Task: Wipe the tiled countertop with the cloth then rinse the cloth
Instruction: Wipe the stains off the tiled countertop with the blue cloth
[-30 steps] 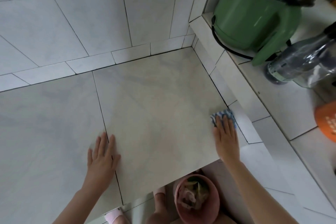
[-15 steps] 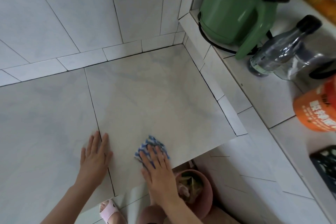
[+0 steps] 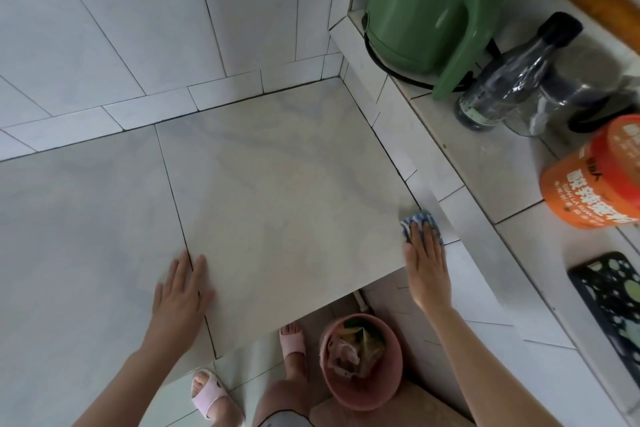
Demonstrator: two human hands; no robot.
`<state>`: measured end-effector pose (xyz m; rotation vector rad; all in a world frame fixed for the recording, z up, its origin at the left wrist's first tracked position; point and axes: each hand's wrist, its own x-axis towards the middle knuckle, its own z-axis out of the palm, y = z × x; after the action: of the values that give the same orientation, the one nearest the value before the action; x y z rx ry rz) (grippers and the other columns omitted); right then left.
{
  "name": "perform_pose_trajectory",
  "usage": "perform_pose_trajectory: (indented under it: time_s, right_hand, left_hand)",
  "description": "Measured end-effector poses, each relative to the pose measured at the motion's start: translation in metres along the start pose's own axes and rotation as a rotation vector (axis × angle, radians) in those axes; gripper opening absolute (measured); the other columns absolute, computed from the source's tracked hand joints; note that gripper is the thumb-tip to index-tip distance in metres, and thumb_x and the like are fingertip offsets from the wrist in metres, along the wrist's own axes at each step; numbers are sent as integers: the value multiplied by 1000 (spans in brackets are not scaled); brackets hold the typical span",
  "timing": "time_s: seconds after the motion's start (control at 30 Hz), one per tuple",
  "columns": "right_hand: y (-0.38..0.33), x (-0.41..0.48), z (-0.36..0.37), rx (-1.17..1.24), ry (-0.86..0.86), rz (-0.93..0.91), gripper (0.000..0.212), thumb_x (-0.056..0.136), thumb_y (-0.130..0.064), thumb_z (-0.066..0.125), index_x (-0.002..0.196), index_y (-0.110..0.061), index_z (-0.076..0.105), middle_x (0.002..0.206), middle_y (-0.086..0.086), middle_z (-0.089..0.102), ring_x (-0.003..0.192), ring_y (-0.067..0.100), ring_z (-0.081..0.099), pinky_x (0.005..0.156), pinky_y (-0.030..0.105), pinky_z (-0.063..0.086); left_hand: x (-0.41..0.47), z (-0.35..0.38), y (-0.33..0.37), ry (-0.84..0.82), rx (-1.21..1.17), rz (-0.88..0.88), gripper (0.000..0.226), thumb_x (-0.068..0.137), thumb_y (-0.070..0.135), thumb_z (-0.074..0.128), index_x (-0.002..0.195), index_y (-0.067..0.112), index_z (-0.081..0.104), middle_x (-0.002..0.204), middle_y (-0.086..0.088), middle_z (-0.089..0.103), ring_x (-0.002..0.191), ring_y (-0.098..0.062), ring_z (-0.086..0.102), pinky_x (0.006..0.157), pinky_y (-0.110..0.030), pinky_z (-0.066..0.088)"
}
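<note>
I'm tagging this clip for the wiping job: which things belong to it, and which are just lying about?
In the job: blue checked cloth, right hand pressing it flat, left hand resting on the tiled countertop.
Lying about: green appliance, glass bottle, orange tub, dark patterned case, pink bin on the floor.

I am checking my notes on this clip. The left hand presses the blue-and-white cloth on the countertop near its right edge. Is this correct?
Not quite: the head view shows the right hand pressing the blue-and-white cloth on the countertop near its right edge. The left hand lies flat on bare tile.
</note>
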<state>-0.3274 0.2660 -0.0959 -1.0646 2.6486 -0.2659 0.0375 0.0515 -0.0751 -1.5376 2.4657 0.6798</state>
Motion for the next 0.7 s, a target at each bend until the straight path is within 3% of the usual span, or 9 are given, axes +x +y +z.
perform_pose_trajectory:
  time_s: [0.1,0.17,0.2,0.27,0.4,0.47,0.6,0.7]
  right_hand:
    - [-12,-10,4,20,85,2,57,98,-42,6,147,-14,10,156,6,5,145,21,-2,117,28,-9]
    - [-20,-21,11,-80,155,-40,48,97,-16,31,142,0,31,152,18,23,143,34,10,118,43,5]
    - [-28,-29,17,-149,148,-78,46,95,-9,33,139,3,37,151,22,26,142,41,13,116,51,14]
    - [-54,-52,33,-194,81,-180,49,98,-15,22,144,0,29,154,22,17,142,44,11,112,58,18]
    - [-125,-108,60,-8,-46,-221,53,102,-38,1,152,-17,4,159,10,-4,146,30,-2,118,42,1]
    - [-159,-131,72,58,-81,-242,56,102,-44,7,152,-21,6,159,8,0,147,26,0,118,37,0]
    - [-200,-162,81,15,-138,-338,55,101,-47,19,150,-22,20,157,6,21,145,22,13,113,34,13]
    - [-189,-158,80,-25,-133,-397,53,101,-46,18,150,-27,18,157,0,19,145,17,10,114,30,9]
  left_hand:
    - [-2,-2,0,-12,-12,7,60,96,30,40,148,18,12,156,-7,1,144,-22,0,113,-41,12]
    - [-3,-3,-2,-9,-20,18,60,96,30,40,148,19,12,156,-6,1,144,-21,0,114,-40,11]
    - [-4,-3,-2,-5,-27,25,60,96,29,41,148,18,13,156,-6,2,144,-21,0,114,-40,11]
    - [-7,-4,-5,2,-37,39,60,95,27,44,147,17,15,156,-6,4,144,-22,2,114,-41,12]
    - [-16,-5,-13,-16,-12,85,61,95,25,44,147,16,14,156,-6,5,144,-22,3,113,-40,14]
    - [-22,-7,-19,-27,-1,97,61,94,23,45,147,15,15,156,-5,5,144,-22,4,113,-38,13]
    - [-34,-4,-34,0,-20,107,62,90,19,55,144,8,25,153,-9,16,142,-24,14,112,-41,18]
    - [-41,-2,-40,-3,-23,101,63,92,21,52,145,8,22,154,-6,13,142,-21,11,114,-39,16]
